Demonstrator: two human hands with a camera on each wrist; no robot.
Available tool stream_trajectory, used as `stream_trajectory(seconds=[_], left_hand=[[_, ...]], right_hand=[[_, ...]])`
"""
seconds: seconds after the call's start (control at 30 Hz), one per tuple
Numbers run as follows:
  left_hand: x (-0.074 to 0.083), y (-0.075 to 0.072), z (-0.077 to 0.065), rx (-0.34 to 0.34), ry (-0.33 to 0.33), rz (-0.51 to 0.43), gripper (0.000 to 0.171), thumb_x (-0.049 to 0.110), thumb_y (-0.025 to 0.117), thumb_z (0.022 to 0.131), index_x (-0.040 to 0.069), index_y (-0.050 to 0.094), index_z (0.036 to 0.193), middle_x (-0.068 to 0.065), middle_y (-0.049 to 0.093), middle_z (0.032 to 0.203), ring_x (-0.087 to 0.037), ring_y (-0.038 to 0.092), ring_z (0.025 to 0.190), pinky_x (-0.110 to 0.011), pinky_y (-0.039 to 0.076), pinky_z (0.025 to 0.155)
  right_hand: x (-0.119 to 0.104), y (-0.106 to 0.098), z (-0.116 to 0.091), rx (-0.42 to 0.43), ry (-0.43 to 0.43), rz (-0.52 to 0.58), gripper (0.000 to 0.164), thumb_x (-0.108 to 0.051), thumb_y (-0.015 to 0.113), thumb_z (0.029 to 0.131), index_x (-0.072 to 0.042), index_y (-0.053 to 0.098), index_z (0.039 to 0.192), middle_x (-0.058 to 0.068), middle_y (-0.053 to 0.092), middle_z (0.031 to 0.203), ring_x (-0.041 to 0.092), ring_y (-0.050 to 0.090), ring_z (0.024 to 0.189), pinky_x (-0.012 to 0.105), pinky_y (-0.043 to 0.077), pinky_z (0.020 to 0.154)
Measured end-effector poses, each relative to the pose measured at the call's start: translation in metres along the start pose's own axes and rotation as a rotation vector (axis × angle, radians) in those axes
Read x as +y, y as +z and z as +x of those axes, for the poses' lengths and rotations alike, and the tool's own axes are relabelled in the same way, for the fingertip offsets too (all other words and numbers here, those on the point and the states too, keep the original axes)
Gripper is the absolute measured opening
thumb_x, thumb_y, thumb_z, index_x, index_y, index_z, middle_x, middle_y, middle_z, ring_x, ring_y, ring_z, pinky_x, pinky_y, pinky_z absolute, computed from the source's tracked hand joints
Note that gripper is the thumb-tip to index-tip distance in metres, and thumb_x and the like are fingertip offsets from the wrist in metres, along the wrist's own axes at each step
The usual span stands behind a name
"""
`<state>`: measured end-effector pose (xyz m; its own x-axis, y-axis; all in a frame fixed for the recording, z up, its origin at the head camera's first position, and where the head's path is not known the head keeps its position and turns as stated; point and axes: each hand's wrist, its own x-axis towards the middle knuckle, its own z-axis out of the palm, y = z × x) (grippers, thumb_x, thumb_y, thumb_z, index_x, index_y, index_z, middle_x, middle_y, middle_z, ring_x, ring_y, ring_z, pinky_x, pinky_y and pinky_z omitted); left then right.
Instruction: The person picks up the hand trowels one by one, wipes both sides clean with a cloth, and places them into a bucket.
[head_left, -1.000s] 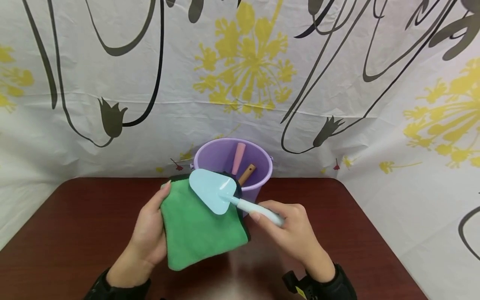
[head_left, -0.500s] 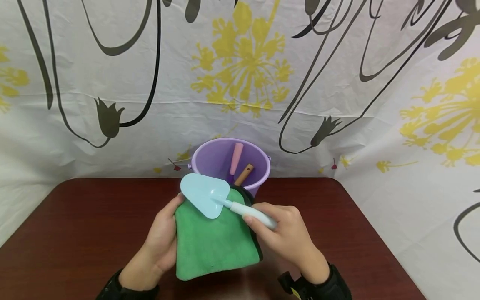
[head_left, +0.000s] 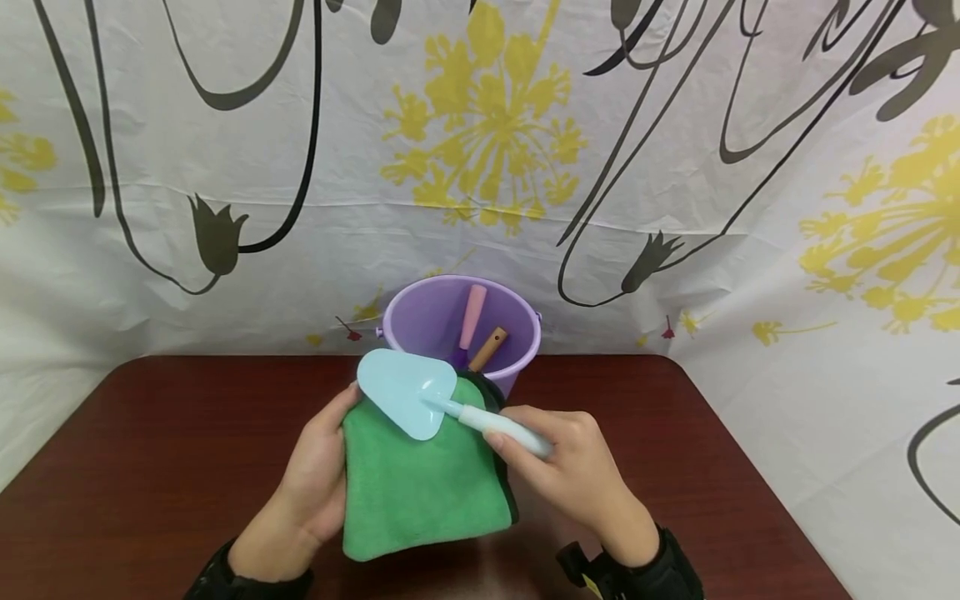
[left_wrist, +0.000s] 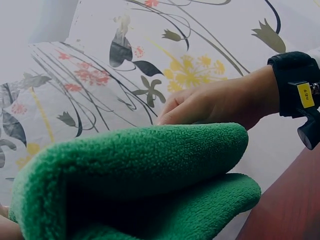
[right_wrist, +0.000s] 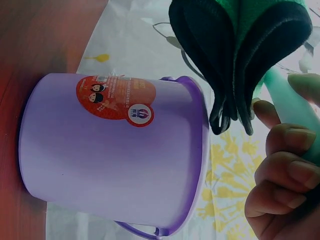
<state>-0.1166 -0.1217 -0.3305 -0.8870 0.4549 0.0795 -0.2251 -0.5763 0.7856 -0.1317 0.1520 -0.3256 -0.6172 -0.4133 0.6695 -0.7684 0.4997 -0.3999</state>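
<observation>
My left hand [head_left: 311, 479] grips the left edge of a folded green cloth [head_left: 423, 496], its thumb on top and the other fingers hidden beneath. Dark trim runs along the cloth's far and right edges, and its stacked folds show in the left wrist view. In my right hand [head_left: 573, 462] is the handle of a light blue toy shovel [head_left: 405, 392], fingers curled round it. The shovel's blade lies over the upper part of the cloth; whether they touch I cannot tell. Behind the cloth stands a purple bucket [right_wrist: 115, 150], upright on the table.
Inside the bucket lean a pink handle [head_left: 472, 317] and a wooden handle [head_left: 488, 348] with a hole at its end. The dark red-brown table [head_left: 187, 433] ends at the back against a white patterned curtain [head_left: 300, 167].
Both hands have drawn closer together. The cloth shifted right and toward me, then slightly back left, while the shovel moved a little left and down over it. The bucket has stayed put.
</observation>
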Motion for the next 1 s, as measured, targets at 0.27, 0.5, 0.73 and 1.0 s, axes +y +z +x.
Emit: stream_trajectory(seconds=[0.27,0.5,0.73,1.0], left_hand=[[0.005,-0.003,-0.001,0.006,0.035,0.01,0.037,0.048,0.027,0.111,0.023,0.051,0.124,0.01,0.063,0.113,-0.004,0.064,0.104,-0.022,0.055,0.095],[0.013,-0.013,-0.004,-0.035,0.115,-0.045,0.038,0.042,0.027,0.112,0.02,0.057,0.118,0.008,0.066,0.109,-0.007,0.067,0.103,-0.023,0.057,0.092],[0.02,-0.019,-0.006,-0.004,0.185,-0.063,0.033,0.039,0.028,0.112,0.02,0.052,0.123,0.008,0.064,0.111,-0.008,0.065,0.104,-0.024,0.057,0.093],[0.028,-0.022,-0.007,-0.01,0.26,-0.104,0.031,0.034,0.027,0.113,0.018,0.05,0.126,0.005,0.062,0.116,-0.01,0.064,0.107,-0.025,0.055,0.095]], right_hand=[[0.002,-0.001,0.001,-0.004,0.006,-0.002,0.012,-0.018,0.077,0.09,-0.019,0.076,0.102,-0.011,0.063,0.073,-0.004,0.047,0.06,0.008,0.04,0.055],[0.003,-0.001,0.001,-0.004,0.023,0.011,0.012,-0.019,0.077,0.09,-0.02,0.077,0.103,-0.013,0.064,0.073,-0.005,0.047,0.059,0.008,0.039,0.054],[0.004,-0.004,0.001,0.002,0.036,-0.001,0.013,-0.019,0.077,0.09,-0.021,0.077,0.104,-0.014,0.065,0.074,-0.004,0.047,0.059,0.008,0.039,0.053],[0.008,-0.006,-0.001,-0.003,0.068,-0.03,0.013,-0.021,0.077,0.091,-0.02,0.077,0.104,-0.012,0.067,0.077,-0.002,0.05,0.061,0.01,0.041,0.054]])
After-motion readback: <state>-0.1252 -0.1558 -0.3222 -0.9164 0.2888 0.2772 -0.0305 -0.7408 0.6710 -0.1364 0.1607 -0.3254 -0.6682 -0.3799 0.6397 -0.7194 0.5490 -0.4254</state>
